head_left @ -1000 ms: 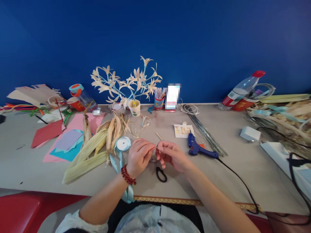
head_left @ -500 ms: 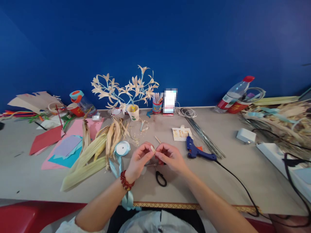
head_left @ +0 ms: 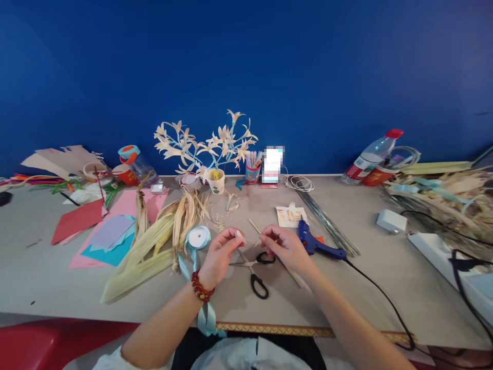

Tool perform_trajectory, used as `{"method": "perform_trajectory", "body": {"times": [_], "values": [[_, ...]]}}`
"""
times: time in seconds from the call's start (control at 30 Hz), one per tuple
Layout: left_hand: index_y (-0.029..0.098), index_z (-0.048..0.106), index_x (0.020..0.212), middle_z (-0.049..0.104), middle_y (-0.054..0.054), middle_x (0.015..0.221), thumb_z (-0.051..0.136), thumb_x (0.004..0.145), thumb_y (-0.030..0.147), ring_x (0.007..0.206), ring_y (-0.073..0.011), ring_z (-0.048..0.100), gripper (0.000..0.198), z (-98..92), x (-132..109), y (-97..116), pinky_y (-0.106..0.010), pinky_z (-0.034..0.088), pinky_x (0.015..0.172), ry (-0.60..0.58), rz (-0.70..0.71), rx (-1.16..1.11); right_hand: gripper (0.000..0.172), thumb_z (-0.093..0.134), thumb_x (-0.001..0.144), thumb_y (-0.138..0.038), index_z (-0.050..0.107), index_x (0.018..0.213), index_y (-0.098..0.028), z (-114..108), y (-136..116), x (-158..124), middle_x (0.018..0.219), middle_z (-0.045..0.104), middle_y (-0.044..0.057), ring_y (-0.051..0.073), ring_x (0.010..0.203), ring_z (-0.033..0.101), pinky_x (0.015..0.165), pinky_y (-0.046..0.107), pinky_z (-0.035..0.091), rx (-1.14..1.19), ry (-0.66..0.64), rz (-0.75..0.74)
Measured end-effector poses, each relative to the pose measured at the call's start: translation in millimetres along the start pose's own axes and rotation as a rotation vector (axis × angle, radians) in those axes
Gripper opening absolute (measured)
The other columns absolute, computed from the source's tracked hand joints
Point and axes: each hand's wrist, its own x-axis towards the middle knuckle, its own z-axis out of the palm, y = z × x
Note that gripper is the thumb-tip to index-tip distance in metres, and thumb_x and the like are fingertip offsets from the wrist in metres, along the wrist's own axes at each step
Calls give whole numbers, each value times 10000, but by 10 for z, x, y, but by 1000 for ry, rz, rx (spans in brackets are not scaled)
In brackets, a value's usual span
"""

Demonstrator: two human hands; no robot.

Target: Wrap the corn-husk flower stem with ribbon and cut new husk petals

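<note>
My left hand [head_left: 224,252], with a red bead bracelet at the wrist, pinches a small pale piece of corn husk [head_left: 241,237] between thumb and fingertips. A short gap away, my right hand [head_left: 283,247] is closed in a pinch, with a thin pale tip [head_left: 257,243] showing at its fingers. Under the right hand a thin pale stick [head_left: 293,276] lies slantwise on the table. Black-handled scissors [head_left: 259,286] lie spread just below and between the hands. A roll of light blue ribbon [head_left: 198,237] is left of my left hand, its tail hanging over the table edge.
Corn husks [head_left: 144,252] and coloured paper [head_left: 111,231] lie left. Husk flowers stand in a paper cup [head_left: 215,182] behind. A blue glue gun [head_left: 321,247], wire bundle [head_left: 327,221] and power strip [head_left: 442,262] are right. A tilted bottle [head_left: 370,156] leans by the wall.
My hands, together before, have moved apart, the left keeping the pale husk piece. More of the scissors and the stick now shows between and below them. The view has shifted slightly.
</note>
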Motion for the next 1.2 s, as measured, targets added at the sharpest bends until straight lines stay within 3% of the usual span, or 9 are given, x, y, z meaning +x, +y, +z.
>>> {"method": "perform_trajectory", "body": {"times": [0.1, 0.23, 0.33, 0.5, 0.63, 0.77, 0.87, 1.03, 1.2], "values": [[166, 593, 777, 588, 1, 792, 680, 793, 238, 756, -117, 567, 115, -18, 17, 24, -272, 446, 794, 28, 9, -33, 203, 601, 861, -412, 612, 888, -211, -51, -64, -167, 821, 660, 29, 184, 727, 612, 631, 280, 452, -456, -118, -70], [168, 596, 776, 584, 8, 785, 685, 787, 230, 733, -106, 555, 109, -41, 32, 44, -253, 447, 751, 59, 19, -58, 379, 717, 746, -430, 616, 1020, -189, 68, -72, -422, 1032, 647, 105, 288, 976, 577, 803, 376, 448, -887, -160, -143], [164, 599, 777, 585, 4, 789, 682, 791, 232, 729, -102, 550, 108, -53, 26, 57, -245, 440, 737, 64, 16, -41, 319, 666, 786, -389, 611, 1013, -172, 178, -48, -487, 1025, 641, 112, 288, 970, 578, 792, 368, 447, -1025, -170, -112], [170, 599, 796, 577, 8, 796, 681, 794, 240, 702, -97, 541, 107, -75, 5, 98, -245, 433, 721, 44, 45, -36, 97, 599, 799, -258, 615, 859, -184, 227, -59, -407, 874, 677, 91, 241, 815, 629, 619, 292, 400, -1059, -184, -15], [176, 596, 782, 574, 10, 780, 682, 791, 245, 686, -96, 530, 111, -87, 4, 134, -242, 426, 696, 42, 73, -18, 76, 597, 773, -253, 616, 814, -193, 139, 2, -397, 765, 680, 64, 210, 674, 619, 551, 274, 348, -882, -73, 130], [172, 598, 769, 573, 3, 781, 699, 766, 255, 684, -102, 530, 130, -79, -1, 145, -250, 440, 697, 50, 48, -5, 175, 572, 829, -371, 567, 883, -204, 82, 163, -472, 737, 639, 20, 158, 614, 567, 525, 244, 387, -192, 8, 193], [167, 600, 759, 588, -4, 821, 691, 770, 242, 684, -96, 533, 119, -62, -15, 141, -247, 447, 699, 29, 12, -20, 297, 615, 806, -475, 520, 882, -204, 174, 221, -530, 718, 588, 3, 143, 610, 530, 506, 233, 407, 243, 23, 197], [158, 624, 766, 619, -35, 929, 692, 778, 213, 745, -106, 556, 89, -42, -31, 119, -257, 471, 729, -11, -45, -81, 343, 756, 713, -424, 502, 758, -199, 360, 148, -550, 637, 463, -49, 103, 570, 416, 515, 218, 341, 252, 21, 136], [158, 625, 770, 622, -31, 880, 708, 765, 216, 736, -112, 565, 101, -34, -29, 107, -268, 468, 725, -46, -74, -136, 365, 766, 703, -436, 489, 707, -198, 348, 106, -527, 620, 424, -56, 97, 553, 361, 497, 214, 301, 227, -17, 123]]}}
